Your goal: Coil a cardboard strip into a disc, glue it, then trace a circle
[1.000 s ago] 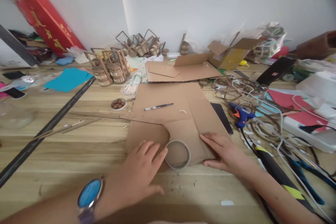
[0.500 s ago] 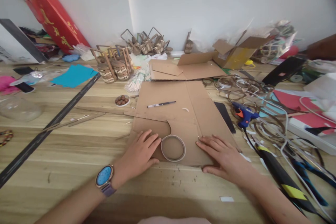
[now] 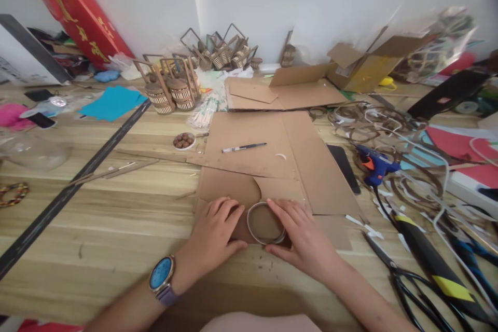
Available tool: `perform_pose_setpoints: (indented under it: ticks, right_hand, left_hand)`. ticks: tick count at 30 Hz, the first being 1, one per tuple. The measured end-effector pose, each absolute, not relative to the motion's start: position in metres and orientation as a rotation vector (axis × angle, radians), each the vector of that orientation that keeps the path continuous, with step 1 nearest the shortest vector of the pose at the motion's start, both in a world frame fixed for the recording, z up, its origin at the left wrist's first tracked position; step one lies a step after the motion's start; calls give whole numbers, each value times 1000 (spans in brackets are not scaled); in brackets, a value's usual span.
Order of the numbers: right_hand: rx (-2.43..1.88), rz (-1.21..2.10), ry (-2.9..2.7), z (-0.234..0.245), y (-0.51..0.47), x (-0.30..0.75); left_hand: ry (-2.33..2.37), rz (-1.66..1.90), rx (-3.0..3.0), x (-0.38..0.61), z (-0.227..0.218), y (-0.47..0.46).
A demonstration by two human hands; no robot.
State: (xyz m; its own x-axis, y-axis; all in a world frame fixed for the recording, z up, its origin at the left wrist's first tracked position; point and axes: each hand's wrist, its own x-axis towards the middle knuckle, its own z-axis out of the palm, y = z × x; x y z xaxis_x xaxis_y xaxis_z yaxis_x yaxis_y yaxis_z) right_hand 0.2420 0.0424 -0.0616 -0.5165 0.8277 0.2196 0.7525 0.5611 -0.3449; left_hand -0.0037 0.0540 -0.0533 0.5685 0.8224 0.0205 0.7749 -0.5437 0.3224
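A thin round ring (image 3: 248, 222), like a hoop of bent strip, stands on the cardboard sheet (image 3: 249, 184) in front of me. My right hand (image 3: 305, 233) curves round its right side, index finger at the far rim and thumb at the near one. My left hand (image 3: 217, 227) lies on the cardboard just left of the ring, fingers bent and apart, holding nothing; whether its fingertips touch the rim I cannot tell. Farther up on the sheet lies a pen (image 3: 244, 148) beside a small white curved scrap (image 3: 280, 156).
To the right lie a blue glue gun (image 3: 377, 163), black scissors (image 3: 395, 270), a black-and-yellow handle (image 3: 431, 259) and coiled strips. A dish of brown balls (image 3: 184, 140) sits left of the sheet. Small woven baskets (image 3: 163, 96) and a cardboard box (image 3: 369, 70) stand at the back.
My right hand has moved left from the bare cardboard onto the ring's right side. My left hand stays close to the ring's left. The view has shifted, bringing scissors into sight.
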Motion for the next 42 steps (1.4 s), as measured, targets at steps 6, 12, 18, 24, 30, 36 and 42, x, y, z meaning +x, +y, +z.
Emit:
perform_pose_setpoints:
  ticks: [6,12,18,24,30,36,42]
  right_hand:
    - [-1251,338,-2379,-67,42,249]
    - [-1243,338,-2392,-66,44,247]
    - [-1245,341,-2414,-67,45,241]
    - [-1231,370,-2402,-70,45,242]
    - [-1253,345,-2403,-69,44,243]
    - [-1204,352,-2444,-66,47,247]
    - [-1238,393,-2366,-76,47,255]
  left_hand:
    - [1314,285,2503,-7,-57,55]
    - [1320,244,2495,-10,-56,57]
    - [1366,198,2500,-13,-49,54]
    - [1253,299,2392,2,-41,53]
    - [1241,358,2270,14,-43,55]
    - [1360,533,2258,-2,-29,95]
    - [1704,609,2285,-17,-16,217]
